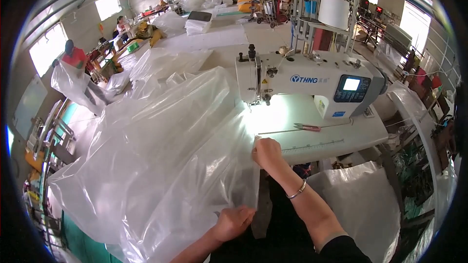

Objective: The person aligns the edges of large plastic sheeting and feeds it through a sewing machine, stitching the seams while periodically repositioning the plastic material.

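A large translucent plastic sheet (161,156) spreads over the left side of the work surface, its right edge running up to the needle area of a white sewing machine (304,80). My right hand (267,152) is closed on that edge, just in front of the machine's lit needle area. Lower down, near my body, my left hand (235,223) pinches the same edge by its near end. Between the two hands the edge looks fairly straight. Brightness from the lamp washes out the needle and the plastic beneath it.
Red-handled thread snips (308,127) lie on the machine bed (336,139), behind a printed ruler scale. A white thread cone (334,11) stands above the machine. Another plastic sheet (358,204) hangs at the lower right. A person in red (74,58) holds plastic at the left; others sit farther back.
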Demonstrator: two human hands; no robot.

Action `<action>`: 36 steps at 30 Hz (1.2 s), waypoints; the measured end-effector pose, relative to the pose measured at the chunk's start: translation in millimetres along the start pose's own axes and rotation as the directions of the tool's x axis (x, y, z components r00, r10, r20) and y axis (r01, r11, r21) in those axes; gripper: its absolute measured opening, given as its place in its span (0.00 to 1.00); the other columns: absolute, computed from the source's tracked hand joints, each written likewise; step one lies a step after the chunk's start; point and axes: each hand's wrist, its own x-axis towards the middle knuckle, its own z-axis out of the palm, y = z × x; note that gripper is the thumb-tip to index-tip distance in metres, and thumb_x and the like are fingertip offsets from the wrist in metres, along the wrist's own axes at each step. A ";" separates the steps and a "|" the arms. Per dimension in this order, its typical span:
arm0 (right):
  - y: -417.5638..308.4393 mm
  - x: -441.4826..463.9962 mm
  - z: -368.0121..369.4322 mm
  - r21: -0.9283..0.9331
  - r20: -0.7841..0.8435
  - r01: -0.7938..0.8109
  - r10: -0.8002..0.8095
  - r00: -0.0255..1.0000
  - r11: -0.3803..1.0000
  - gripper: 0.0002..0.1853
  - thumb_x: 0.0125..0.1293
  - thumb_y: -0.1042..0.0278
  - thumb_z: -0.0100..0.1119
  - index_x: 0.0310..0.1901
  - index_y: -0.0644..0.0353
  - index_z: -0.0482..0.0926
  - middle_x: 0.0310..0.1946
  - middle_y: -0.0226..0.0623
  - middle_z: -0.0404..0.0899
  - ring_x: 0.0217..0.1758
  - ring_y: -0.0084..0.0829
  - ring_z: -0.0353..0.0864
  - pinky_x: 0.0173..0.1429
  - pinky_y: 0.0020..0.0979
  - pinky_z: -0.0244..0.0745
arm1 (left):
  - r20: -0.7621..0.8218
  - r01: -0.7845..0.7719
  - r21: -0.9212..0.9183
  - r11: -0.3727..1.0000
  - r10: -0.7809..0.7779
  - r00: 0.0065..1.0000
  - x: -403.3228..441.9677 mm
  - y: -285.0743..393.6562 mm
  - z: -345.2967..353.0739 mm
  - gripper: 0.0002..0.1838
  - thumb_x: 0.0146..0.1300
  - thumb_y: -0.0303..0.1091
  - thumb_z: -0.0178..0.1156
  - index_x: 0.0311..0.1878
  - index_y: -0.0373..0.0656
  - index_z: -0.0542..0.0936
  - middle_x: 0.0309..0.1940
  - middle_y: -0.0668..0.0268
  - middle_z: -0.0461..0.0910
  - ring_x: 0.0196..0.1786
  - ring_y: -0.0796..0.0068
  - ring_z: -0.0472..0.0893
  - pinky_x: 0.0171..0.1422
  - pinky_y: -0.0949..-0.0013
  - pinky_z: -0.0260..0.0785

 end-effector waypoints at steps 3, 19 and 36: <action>3.8 3.1 1.3 0.041 -0.115 0.056 -0.051 0.992 0.998 0.06 0.49 0.76 0.52 0.28 0.68 0.76 0.20 0.52 0.77 0.28 0.49 0.80 0.35 0.42 0.75 | -0.118 -0.035 -0.007 0.999 0.034 0.992 11.8 -17.6 10.4 0.07 0.54 0.24 0.61 0.36 0.40 0.76 0.25 0.60 0.74 0.23 0.57 0.76 0.22 0.62 0.67; 32.9 72.3 29.9 0.021 -0.073 0.040 -0.038 0.997 0.999 0.07 0.49 0.72 0.53 0.27 0.65 0.78 0.26 0.49 0.79 0.36 0.49 0.79 0.42 0.44 0.74 | -0.177 0.151 0.091 0.984 -0.133 0.975 102.1 -43.9 3.3 0.02 0.57 0.23 0.57 0.30 0.37 0.73 0.23 0.53 0.73 0.25 0.49 0.74 0.26 0.60 0.66; 5.6 -83.5 15.4 0.138 -0.226 0.041 -0.008 0.974 0.990 0.06 0.53 0.72 0.56 0.32 0.62 0.77 0.24 0.45 0.78 0.26 0.46 0.79 0.30 0.40 0.74 | -0.043 0.031 0.431 0.902 -0.014 0.999 131.7 -58.8 21.2 0.09 0.58 0.31 0.54 0.40 0.42 0.80 0.46 0.65 0.80 0.51 0.63 0.77 0.56 0.63 0.68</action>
